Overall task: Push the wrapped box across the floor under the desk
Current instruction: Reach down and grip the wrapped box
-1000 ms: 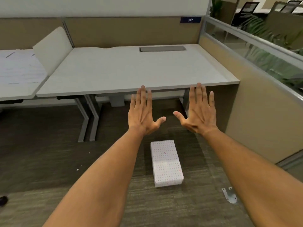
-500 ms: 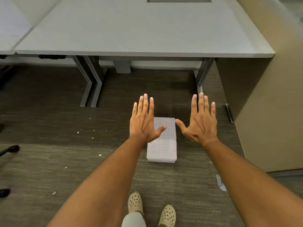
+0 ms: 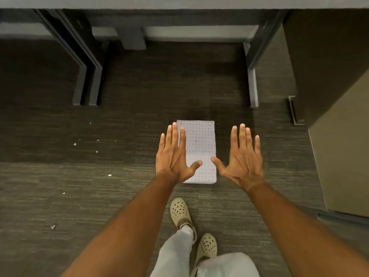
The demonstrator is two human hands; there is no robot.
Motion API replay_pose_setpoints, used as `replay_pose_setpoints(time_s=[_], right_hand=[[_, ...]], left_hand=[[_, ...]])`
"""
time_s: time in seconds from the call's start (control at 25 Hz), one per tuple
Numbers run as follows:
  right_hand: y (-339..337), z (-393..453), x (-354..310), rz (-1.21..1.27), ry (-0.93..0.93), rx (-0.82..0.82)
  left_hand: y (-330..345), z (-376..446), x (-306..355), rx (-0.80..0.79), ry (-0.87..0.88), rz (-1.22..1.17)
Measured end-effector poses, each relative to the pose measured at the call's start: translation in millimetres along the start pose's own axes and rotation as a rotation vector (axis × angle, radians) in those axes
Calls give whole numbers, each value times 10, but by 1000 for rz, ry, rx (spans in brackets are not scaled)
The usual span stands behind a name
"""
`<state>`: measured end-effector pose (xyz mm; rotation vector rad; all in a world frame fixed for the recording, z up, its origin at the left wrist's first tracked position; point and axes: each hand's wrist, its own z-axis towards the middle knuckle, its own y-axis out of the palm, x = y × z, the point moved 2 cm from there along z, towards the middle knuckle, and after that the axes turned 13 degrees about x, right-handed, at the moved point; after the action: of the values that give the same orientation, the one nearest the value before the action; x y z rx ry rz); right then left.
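Observation:
The wrapped box (image 3: 200, 144), white paper with small pink dots, lies lengthwise on the dark carpet in front of the desk (image 3: 179, 2). The desk's front edge crosses the top of the view. My left hand (image 3: 174, 156) is spread flat, palm down, over the box's left edge, hiding part of it. My right hand (image 3: 242, 156) is also spread flat, just right of the box, its thumb over the box's right edge. Both hands hold nothing. I cannot tell whether they touch the box.
Grey desk legs (image 3: 87, 84) stand at the left, and another leg (image 3: 252, 84) at the right of the gap under the desk. A tan partition wall (image 3: 339, 136) closes the right side. My feet in beige clogs (image 3: 179, 212) stand behind the box. Paper scraps (image 3: 74, 144) dot the carpet at the left.
The view has tilted down and closer to the floor. Both open hands have lowered toward the box, the left over its edge. The box has not visibly moved on the carpet.

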<state>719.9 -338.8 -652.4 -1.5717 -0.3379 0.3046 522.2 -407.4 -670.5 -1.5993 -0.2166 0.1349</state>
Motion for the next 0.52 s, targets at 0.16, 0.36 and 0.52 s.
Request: replay_pose_setpoints(time_s=[0.16,0.36,0.52], right_hand=[[924,156,-69,39,-8,-70],[2216,218,-124,103,16,-200],[3091,320,-107,152,42,-233]], left_hand=[[924,141,-28,-90,-41,-10],[2186,142,64,-215,-55,-7],[3021,259,10,-267,-90,14]])
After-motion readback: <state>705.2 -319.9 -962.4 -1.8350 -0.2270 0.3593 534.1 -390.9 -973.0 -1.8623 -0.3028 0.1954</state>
